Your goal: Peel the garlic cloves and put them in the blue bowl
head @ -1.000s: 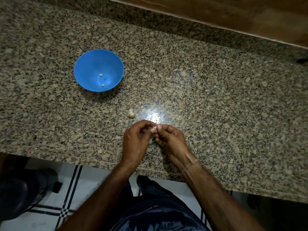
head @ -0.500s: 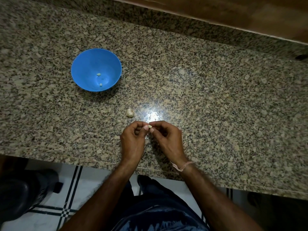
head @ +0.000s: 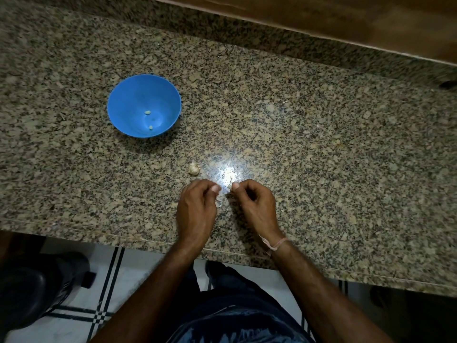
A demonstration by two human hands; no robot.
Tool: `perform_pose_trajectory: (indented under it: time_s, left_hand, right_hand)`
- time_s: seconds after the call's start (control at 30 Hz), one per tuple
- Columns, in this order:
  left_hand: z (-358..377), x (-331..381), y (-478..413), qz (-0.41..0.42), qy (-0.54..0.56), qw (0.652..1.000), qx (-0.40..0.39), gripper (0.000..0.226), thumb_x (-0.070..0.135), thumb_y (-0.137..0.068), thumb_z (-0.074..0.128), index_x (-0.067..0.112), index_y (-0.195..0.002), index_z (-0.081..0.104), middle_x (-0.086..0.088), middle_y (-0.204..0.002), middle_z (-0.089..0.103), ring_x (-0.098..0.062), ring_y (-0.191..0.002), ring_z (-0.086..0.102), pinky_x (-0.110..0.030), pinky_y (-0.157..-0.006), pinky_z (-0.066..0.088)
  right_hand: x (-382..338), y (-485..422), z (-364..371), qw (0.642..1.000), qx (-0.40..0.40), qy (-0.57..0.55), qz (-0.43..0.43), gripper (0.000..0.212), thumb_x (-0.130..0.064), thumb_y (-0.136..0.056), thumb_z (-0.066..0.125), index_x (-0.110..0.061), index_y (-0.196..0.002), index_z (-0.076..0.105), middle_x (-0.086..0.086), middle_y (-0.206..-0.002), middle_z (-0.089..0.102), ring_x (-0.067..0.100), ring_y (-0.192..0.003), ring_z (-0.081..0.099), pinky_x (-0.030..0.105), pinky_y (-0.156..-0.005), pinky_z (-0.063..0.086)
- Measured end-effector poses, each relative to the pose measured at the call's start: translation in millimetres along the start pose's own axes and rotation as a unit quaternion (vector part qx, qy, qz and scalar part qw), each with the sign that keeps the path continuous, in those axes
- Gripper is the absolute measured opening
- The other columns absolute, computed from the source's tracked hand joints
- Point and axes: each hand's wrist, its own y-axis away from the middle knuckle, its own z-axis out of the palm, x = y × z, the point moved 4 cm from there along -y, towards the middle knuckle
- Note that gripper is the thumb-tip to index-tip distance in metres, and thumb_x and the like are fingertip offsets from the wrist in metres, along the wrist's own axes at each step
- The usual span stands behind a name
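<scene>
The blue bowl (head: 128, 100) stands on the granite counter at the left, with two small peeled cloves (head: 147, 112) inside. A pale unpeeled garlic piece (head: 193, 168) lies on the counter just beyond my hands. My right hand (head: 254, 206) pinches a small garlic clove (head: 230, 187) between thumb and forefinger. My left hand (head: 196, 209) is a small gap to its left, fingers curled, thumb and fingertip pressed together on what looks like a thin scrap of skin (head: 219, 202).
The speckled granite counter (head: 321, 157) runs across the view, its front edge just under my wrists. A wooden surface (head: 346, 18) borders it at the back. A dark object (head: 32, 288) sits on the tiled floor at the lower left.
My hands, which met on the clove, have pulled slightly apart. The clove stays in my right fingers, and a scrap of skin shows by my left fingertips.
</scene>
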Motion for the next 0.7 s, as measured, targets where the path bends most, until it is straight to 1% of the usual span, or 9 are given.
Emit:
perform_pose_trajectory:
  time_s: [0.1, 0.17, 0.27, 0.33, 0.4, 0.47, 0.53, 0.6, 0.7]
  left_hand:
    - [1, 5, 2, 0.02, 0.024, 0.999, -0.013, 0.025, 0.027, -0.1, 0.065, 0.031, -0.124, 0.067, 0.017, -0.124, 0.061, -0.011, -0.115, 0.057, -0.035, -0.088, 0.053]
    - [1, 8, 3, 0.028, 0.052, 0.998, -0.029, 0.023, 0.032, -0.097, 0.07, 0.033, -0.12, 0.07, 0.018, -0.12, 0.066, -0.008, -0.113, 0.059, -0.036, -0.088, 0.054]
    - [-1, 7, 4, 0.022, 0.071, 0.997, -0.029, 0.012, 0.029, -0.095, 0.073, 0.034, -0.106, 0.075, 0.02, -0.105, 0.072, -0.013, -0.107, 0.065, -0.046, -0.085, 0.058]
    - [-4, 5, 3, 0.017, 0.067, 0.997, -0.023, 0.008, 0.027, -0.095, 0.073, 0.032, -0.101, 0.075, 0.017, -0.099, 0.073, -0.013, -0.101, 0.067, -0.045, -0.081, 0.059]
    - [-6, 3, 4, 0.012, 0.061, 0.998, -0.028, 0.005, 0.027, -0.096, 0.071, 0.029, -0.1, 0.074, 0.015, -0.096, 0.073, -0.009, -0.095, 0.068, -0.041, -0.078, 0.06]
    - [-12, 0, 4, -0.008, 0.059, 0.998, -0.012, 0.005, 0.028, -0.097, 0.07, 0.027, -0.102, 0.072, 0.014, -0.096, 0.072, -0.006, -0.091, 0.068, -0.036, -0.075, 0.06]
    - [-25, -10, -2, -0.031, 0.047, 0.998, 0.03, 0.006, 0.026, -0.098, 0.069, 0.026, -0.104, 0.071, 0.012, -0.097, 0.071, -0.005, -0.089, 0.067, -0.027, -0.07, 0.056]
    - [-40, -23, -12, -0.04, 0.024, 0.997, 0.063, 0.007, 0.023, -0.098, 0.069, 0.023, -0.104, 0.072, 0.009, -0.096, 0.071, -0.008, -0.089, 0.067, -0.02, -0.066, 0.049]
    - [-53, -38, -26, -0.028, -0.003, 0.998, 0.062, 0.01, 0.015, -0.097, 0.07, 0.021, -0.104, 0.073, 0.004, -0.1, 0.071, -0.01, -0.089, 0.067, -0.027, -0.071, 0.057]
  right_hand:
    - [1, -1, 1, 1.0, -0.008, -0.005, 0.007, 0.031, -0.035, -0.101, 0.069, -0.013, -0.079, 0.071, 0.002, -0.074, 0.069, 0.019, -0.071, 0.064, 0.038, -0.071, 0.054]
    - [2, -1, 4, 1.0, -0.021, -0.014, 0.012, 0.034, -0.041, -0.101, 0.067, -0.014, -0.08, 0.072, 0.008, -0.077, 0.07, 0.029, -0.076, 0.067, 0.047, -0.075, 0.056]
    - [3, -2, 8, 0.999, -0.044, -0.026, 0.018, 0.037, -0.046, -0.101, 0.065, -0.016, -0.08, 0.074, 0.014, -0.078, 0.07, 0.029, -0.075, 0.067, 0.053, -0.074, 0.056]
    - [3, -1, 12, 0.998, -0.052, -0.028, 0.021, 0.037, -0.044, -0.101, 0.066, -0.015, -0.08, 0.075, 0.013, -0.075, 0.07, 0.022, -0.072, 0.064, 0.049, -0.069, 0.054]
    - [3, 0, 15, 0.998, -0.059, -0.024, 0.026, 0.034, -0.039, -0.102, 0.067, -0.014, -0.082, 0.076, 0.003, -0.073, 0.071, 0.015, -0.071, 0.065, 0.042, -0.069, 0.054]
    - [5, 0, 17, 0.998, -0.057, -0.022, 0.024, 0.022, -0.028, -0.102, 0.068, -0.012, -0.09, 0.078, 0.001, -0.083, 0.076, 0.02, -0.08, 0.073, 0.045, -0.077, 0.062]
    - [7, 1, 16, 0.999, -0.04, -0.015, 0.013, 0.01, -0.012, -0.1, 0.069, -0.012, -0.101, 0.079, 0.002, -0.095, 0.079, 0.022, -0.092, 0.076, 0.047, -0.087, 0.063]
    - [8, 2, 13, 0.999, -0.016, 0.028, -0.009, 0.019, -0.002, -0.098, 0.068, -0.015, -0.108, 0.079, -0.003, -0.105, 0.078, 0.014, -0.1, 0.075, 0.042, -0.092, 0.063]
    - [6, 3, 11, 0.994, -0.012, 0.104, -0.045, 0.025, 0.001, -0.096, 0.068, -0.016, -0.111, 0.078, -0.007, -0.108, 0.076, 0.006, -0.102, 0.071, 0.037, -0.093, 0.061]
